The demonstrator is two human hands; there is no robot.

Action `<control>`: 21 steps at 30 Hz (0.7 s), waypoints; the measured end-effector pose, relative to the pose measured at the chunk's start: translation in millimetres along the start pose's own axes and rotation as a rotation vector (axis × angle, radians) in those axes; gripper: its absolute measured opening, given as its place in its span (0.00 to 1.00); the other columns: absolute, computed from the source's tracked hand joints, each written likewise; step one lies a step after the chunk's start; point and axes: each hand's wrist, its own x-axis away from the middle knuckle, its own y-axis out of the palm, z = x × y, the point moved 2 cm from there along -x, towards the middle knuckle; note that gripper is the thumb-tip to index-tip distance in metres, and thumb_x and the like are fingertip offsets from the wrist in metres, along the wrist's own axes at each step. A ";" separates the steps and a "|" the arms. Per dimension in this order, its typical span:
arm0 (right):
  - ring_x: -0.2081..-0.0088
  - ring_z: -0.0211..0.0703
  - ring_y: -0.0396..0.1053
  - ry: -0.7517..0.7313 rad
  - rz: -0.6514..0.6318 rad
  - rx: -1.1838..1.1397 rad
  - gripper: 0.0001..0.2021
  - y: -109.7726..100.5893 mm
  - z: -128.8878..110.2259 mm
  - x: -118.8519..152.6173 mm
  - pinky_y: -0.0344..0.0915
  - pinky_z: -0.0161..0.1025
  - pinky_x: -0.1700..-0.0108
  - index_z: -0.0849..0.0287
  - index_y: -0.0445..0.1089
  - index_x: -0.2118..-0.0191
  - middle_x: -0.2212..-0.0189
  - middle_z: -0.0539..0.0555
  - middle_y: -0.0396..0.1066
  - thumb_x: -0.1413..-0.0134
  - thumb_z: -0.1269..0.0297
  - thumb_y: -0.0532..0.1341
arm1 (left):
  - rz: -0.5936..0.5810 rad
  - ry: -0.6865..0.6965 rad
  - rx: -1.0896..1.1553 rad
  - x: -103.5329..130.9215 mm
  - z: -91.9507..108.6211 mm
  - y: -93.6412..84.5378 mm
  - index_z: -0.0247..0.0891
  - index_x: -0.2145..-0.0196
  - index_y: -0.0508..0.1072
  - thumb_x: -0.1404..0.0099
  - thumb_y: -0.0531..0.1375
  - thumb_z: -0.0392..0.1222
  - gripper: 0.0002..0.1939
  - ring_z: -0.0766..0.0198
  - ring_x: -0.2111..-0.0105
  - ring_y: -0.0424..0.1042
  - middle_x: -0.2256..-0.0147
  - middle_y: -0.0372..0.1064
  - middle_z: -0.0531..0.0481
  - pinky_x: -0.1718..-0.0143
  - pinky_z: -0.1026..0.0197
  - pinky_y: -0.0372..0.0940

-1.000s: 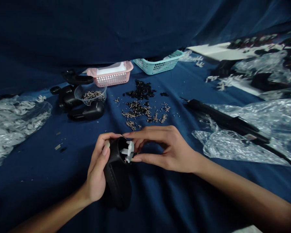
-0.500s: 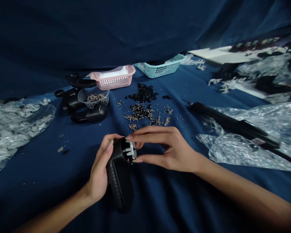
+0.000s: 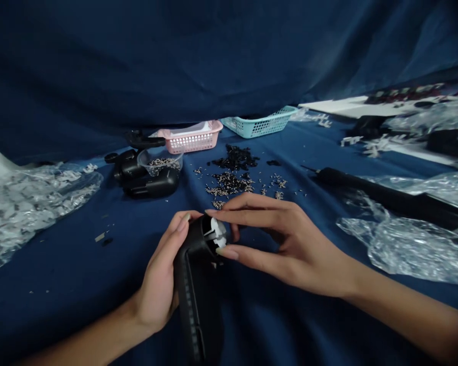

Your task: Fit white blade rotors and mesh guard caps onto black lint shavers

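My left hand (image 3: 162,274) is wrapped round the head of a black L-shaped housing (image 3: 202,300), whose long handle points down toward the bottom edge. The round open end of the housing faces right. A white and grey part (image 3: 218,233) sits at that opening, partly inside it. My right hand (image 3: 278,239) pinches this part, with fingertips above and the thumb below its rim. The far side of the part is hidden by the fingers.
Small screws (image 3: 225,185) and black pieces (image 3: 236,157) lie beyond my hands. Behind are pink (image 3: 193,143) and teal (image 3: 261,127) baskets. Black housings (image 3: 152,185) and a clear bowl (image 3: 160,165) stand left; a black screwdriver (image 3: 385,195) and plastic bags (image 3: 416,249) lie right.
Both hands and the housing appear slightly further right, and the view has shifted. The white and grey part has turned in the opening, showing more of its white face.
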 end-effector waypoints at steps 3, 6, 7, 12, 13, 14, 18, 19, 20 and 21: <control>0.61 0.41 0.73 0.041 0.033 -0.009 0.16 4.4 -0.6 1.7 0.72 0.38 0.56 0.51 0.77 0.46 0.59 0.53 0.73 0.41 0.63 0.68 | 0.014 0.018 -0.030 2.0 -0.7 -1.1 0.43 0.54 0.72 0.30 0.56 0.55 0.16 0.64 0.62 0.72 0.59 0.74 0.52 0.60 0.64 0.69; 0.59 0.43 0.74 0.117 0.055 -0.024 0.15 9.2 1.4 2.2 0.72 0.37 0.60 0.53 0.79 0.49 0.60 0.54 0.73 0.41 0.59 0.68 | 0.044 0.022 -0.044 3.1 -1.1 -2.5 0.43 0.54 0.72 0.31 0.58 0.55 0.16 0.67 0.68 0.70 0.63 0.72 0.54 0.63 0.64 0.70; 0.60 0.43 0.74 0.138 0.060 -0.028 0.15 10.9 1.9 2.2 0.72 0.37 0.61 0.53 0.79 0.50 0.60 0.55 0.73 0.40 0.58 0.68 | 0.056 0.023 -0.036 3.1 -0.8 -2.5 0.43 0.54 0.72 0.31 0.58 0.55 0.16 0.67 0.69 0.70 0.64 0.71 0.54 0.64 0.64 0.70; 0.67 0.37 0.71 0.172 0.077 -0.032 0.13 16.0 -1.7 2.1 0.69 0.33 0.66 0.56 0.81 0.54 0.61 0.54 0.74 0.40 0.56 0.67 | 0.102 -0.007 0.042 2.0 2.6 0.5 0.41 0.55 0.71 0.31 0.58 0.54 0.15 0.67 0.73 0.71 0.68 0.72 0.54 0.69 0.66 0.69; 0.69 0.36 0.70 0.163 0.079 -0.016 0.12 16.0 -3.4 2.4 0.68 0.33 0.67 0.56 0.81 0.55 0.62 0.54 0.74 0.40 0.57 0.67 | 0.101 -0.030 0.069 1.5 3.3 1.1 0.41 0.56 0.72 0.31 0.58 0.54 0.15 0.67 0.74 0.71 0.69 0.73 0.53 0.70 0.67 0.68; 0.69 0.36 0.70 0.150 0.083 0.004 0.11 15.7 -5.1 2.9 0.68 0.33 0.68 0.56 0.81 0.56 0.63 0.53 0.74 0.39 0.57 0.66 | 0.097 -0.053 0.102 0.8 3.9 1.4 0.41 0.57 0.72 0.31 0.57 0.54 0.15 0.67 0.75 0.71 0.70 0.74 0.53 0.71 0.67 0.68; 0.71 0.37 0.70 0.086 0.159 0.032 0.12 11.5 -10.2 5.4 0.65 0.34 0.68 0.59 0.82 0.65 0.71 0.53 0.74 0.35 0.60 0.62 | 0.078 -0.143 0.251 -2.3 6.8 0.8 0.38 0.65 0.77 0.29 0.55 0.53 0.18 0.66 0.76 0.72 0.75 0.74 0.51 0.72 0.67 0.68; 0.72 0.36 0.69 0.076 0.184 0.019 0.14 9.8 -10.8 5.8 0.64 0.34 0.69 0.60 0.81 0.67 0.72 0.53 0.73 0.34 0.60 0.61 | 0.073 -0.157 0.272 -3.0 7.5 0.5 0.37 0.67 0.77 0.29 0.54 0.53 0.20 0.66 0.76 0.72 0.76 0.74 0.50 0.71 0.66 0.68; 0.73 0.36 0.69 0.078 0.201 0.001 0.15 8.2 -11.0 6.1 0.63 0.34 0.70 0.60 0.81 0.68 0.74 0.52 0.72 0.34 0.60 0.61 | 0.067 -0.171 0.289 -3.5 8.2 0.4 0.36 0.69 0.77 0.28 0.54 0.53 0.21 0.66 0.76 0.72 0.76 0.74 0.49 0.70 0.66 0.69; 0.73 0.36 0.68 0.089 0.208 -0.020 0.15 6.6 -10.9 6.2 0.62 0.34 0.71 0.60 0.81 0.66 0.74 0.52 0.72 0.33 0.59 0.60 | 0.062 -0.183 0.306 -3.9 8.9 0.4 0.36 0.70 0.77 0.28 0.53 0.53 0.22 0.66 0.76 0.71 0.76 0.74 0.49 0.69 0.66 0.69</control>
